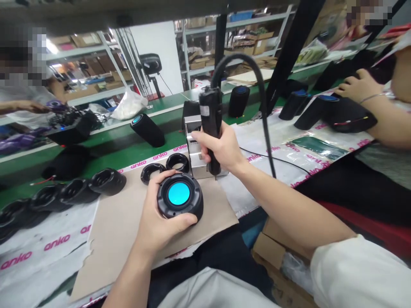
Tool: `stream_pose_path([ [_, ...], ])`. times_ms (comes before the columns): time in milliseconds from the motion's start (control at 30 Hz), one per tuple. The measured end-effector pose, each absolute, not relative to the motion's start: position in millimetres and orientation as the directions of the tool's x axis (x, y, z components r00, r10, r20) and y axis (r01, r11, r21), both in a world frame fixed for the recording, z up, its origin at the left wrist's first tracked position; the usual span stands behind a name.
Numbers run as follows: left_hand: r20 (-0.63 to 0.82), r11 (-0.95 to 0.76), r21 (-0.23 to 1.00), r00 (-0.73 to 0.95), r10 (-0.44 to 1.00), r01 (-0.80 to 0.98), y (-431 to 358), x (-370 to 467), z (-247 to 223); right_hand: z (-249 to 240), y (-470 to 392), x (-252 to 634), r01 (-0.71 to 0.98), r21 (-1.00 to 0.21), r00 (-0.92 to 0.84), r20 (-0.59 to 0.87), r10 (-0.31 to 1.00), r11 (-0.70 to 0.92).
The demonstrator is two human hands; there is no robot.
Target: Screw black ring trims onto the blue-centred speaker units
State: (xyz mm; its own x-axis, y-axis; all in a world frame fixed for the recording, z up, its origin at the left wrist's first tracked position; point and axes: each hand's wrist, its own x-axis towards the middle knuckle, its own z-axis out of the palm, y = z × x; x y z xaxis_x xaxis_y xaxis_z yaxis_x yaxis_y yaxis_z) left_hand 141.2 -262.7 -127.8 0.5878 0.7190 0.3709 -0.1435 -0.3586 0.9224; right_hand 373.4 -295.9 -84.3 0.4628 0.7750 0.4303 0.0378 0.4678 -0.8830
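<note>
My left hand point(157, 214) is wrapped round a black round speaker point(179, 193) with a shiny blue disc in its top, thumb at the near side. The speaker rests upright on brown cardboard point(122, 239). In my right hand point(221, 147) is a black electric screwdriver point(210, 113), held upright with its thick cable point(261, 94) arching from the top. Its lower end is down by a silver metal box point(195, 149), probably a screw feeder; I cannot tell whether they touch. Two black rings point(177, 162) lie just beyond the speaker.
Several black ring-shaped housings point(107, 182) stand in a row at the left. Black cylinders point(147, 129) lie on the green conveyor point(118, 147) behind. A co-worker's hand point(362, 87) is on a black part at the right; another person point(25, 102) works at the far left.
</note>
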Motion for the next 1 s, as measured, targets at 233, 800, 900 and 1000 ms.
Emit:
stream_pose_path([
  [233, 0.372, -0.350, 0.923, 0.593, 0.714, -0.157, -263, 142, -127, -57, -296, 374, 0.190, -0.683, 0.601, 0.649, 0.467, 0.705],
  [800, 0.366, -0.353, 0.924, 0.592, 0.718, -0.144, -266, 143, -127, -39, -305, 364, 0.246, -0.695, 0.604, 0.655, 0.454, 0.676],
  [900, 0.360, -0.357, 0.925, 0.588, 0.724, -0.128, -266, 142, -127, -43, -294, 364, 0.265, -0.695, 0.584, 0.667, 0.462, 0.668],
  [1000, 0.354, -0.359, 0.926, 0.593, 0.723, -0.114, -266, 142, -126, -56, -287, 365, 0.224, -0.747, 0.559, 0.625, 0.546, 0.626],
])
